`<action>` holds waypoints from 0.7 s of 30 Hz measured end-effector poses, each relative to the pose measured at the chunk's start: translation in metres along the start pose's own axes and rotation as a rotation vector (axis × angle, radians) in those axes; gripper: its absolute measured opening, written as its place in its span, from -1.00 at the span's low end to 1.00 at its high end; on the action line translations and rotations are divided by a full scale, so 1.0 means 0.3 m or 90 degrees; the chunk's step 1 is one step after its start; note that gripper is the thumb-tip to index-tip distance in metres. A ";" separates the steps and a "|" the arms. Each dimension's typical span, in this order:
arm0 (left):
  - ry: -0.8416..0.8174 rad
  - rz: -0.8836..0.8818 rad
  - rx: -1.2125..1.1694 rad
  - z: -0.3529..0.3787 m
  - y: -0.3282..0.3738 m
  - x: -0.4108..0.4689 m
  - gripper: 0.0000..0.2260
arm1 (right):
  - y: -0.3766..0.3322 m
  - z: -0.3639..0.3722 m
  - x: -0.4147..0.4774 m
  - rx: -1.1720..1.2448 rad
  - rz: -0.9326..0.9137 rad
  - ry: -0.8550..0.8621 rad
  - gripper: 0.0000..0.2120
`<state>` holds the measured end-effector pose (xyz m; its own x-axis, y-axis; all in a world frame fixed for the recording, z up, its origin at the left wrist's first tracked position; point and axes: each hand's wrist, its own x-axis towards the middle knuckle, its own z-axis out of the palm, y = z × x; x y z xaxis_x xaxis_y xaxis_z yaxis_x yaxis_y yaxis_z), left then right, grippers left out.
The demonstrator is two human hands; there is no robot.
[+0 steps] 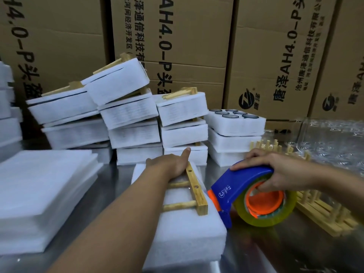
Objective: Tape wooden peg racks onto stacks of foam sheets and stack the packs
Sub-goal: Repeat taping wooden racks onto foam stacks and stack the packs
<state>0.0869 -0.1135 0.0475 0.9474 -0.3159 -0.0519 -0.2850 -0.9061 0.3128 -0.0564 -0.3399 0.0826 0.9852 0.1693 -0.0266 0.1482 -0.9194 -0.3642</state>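
Head: dispenser (236, 184) at foam stack (187, 239) edge

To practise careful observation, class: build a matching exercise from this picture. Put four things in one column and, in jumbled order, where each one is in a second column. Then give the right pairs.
Things
1. pale wooden peg rack
2. blue and orange plastic tape dispenser
3. loose flat white foam sheets
4. white foam block with round holes

Places
A. gripped by the right hand
B. on top of the rightmost back pile
C. piled at the left of the metal table
D. under the left hand, on a foam stack

Pairs: 1-D, 2-A, 3-C, 4-B
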 end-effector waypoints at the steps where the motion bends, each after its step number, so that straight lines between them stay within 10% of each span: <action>1: -0.002 0.001 0.001 0.000 0.000 0.000 -0.26 | 0.000 0.001 -0.001 0.010 -0.005 -0.003 -0.41; 21: 0.033 0.034 -0.058 -0.011 -0.028 0.001 -0.34 | -0.024 0.047 -0.013 0.156 -0.047 0.112 -0.64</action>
<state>0.0900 -0.1051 0.0481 0.9380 -0.3464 0.0156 -0.3234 -0.8578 0.3995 -0.0627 -0.3288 0.0722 0.9755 0.1486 0.1622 0.2158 -0.7900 -0.5739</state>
